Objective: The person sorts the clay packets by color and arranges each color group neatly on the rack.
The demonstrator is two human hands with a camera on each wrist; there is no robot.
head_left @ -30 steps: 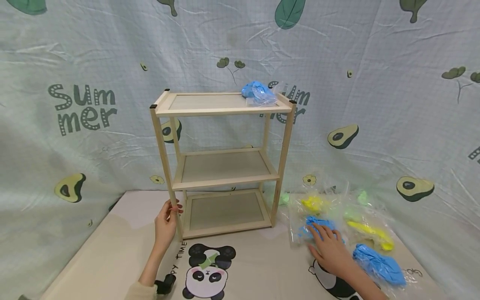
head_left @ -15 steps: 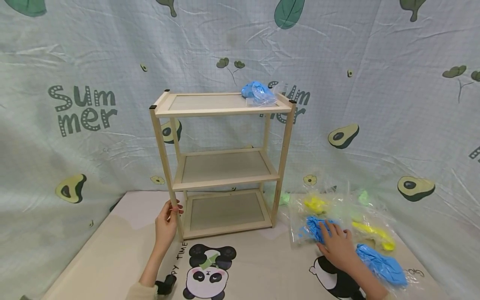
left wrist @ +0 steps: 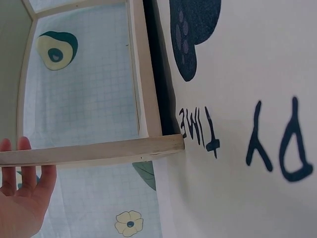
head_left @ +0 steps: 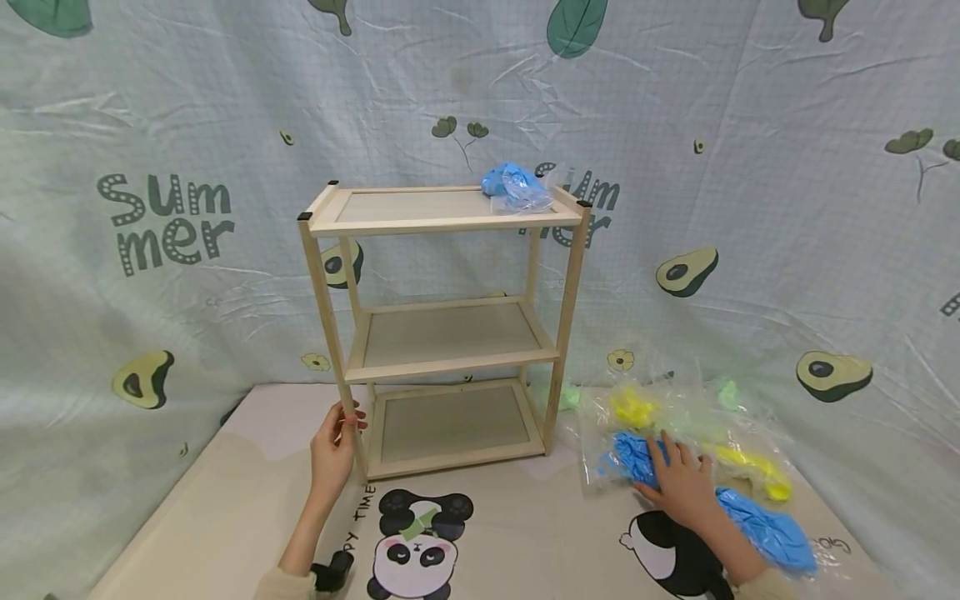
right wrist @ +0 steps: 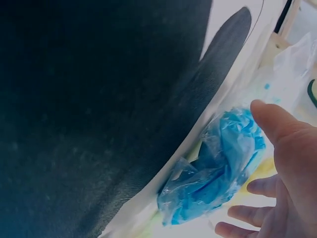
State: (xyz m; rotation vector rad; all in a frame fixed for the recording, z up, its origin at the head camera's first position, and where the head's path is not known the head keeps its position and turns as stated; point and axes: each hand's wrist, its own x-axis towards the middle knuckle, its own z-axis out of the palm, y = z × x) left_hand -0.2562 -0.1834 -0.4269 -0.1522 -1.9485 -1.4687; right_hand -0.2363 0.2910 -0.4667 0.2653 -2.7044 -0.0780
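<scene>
My left hand [head_left: 332, 458] grips the front left post of a pale wooden three-tier shelf [head_left: 450, 224]. In the left wrist view, fingertips show past the edge of that post [left wrist: 99, 152]. On the right, my right hand [head_left: 681, 483] is over a crumpled blue bundle in a clear plastic bag [head_left: 632, 454], fingers spread and partly covering it. The right wrist view has the thumb beside a bagged blue bundle [right wrist: 225, 158], the fingers apart below; contact is hard to tell. Another bagged blue bundle [head_left: 513, 185] lies on the top tier's right end.
More clear bags lie around my right hand: a yellow bundle [head_left: 632, 408] behind, a longer yellow one [head_left: 761, 475] and a blue bundle [head_left: 768, 529] to the right. Pale green pieces show farther back. The table cover [head_left: 540, 533] has panda prints; a patterned curtain [head_left: 750, 208] hangs behind.
My right hand has shifted a little to the right across the bags, uncovering more of the blue bundle. My left hand stays on the post, and the shelf has not moved.
</scene>
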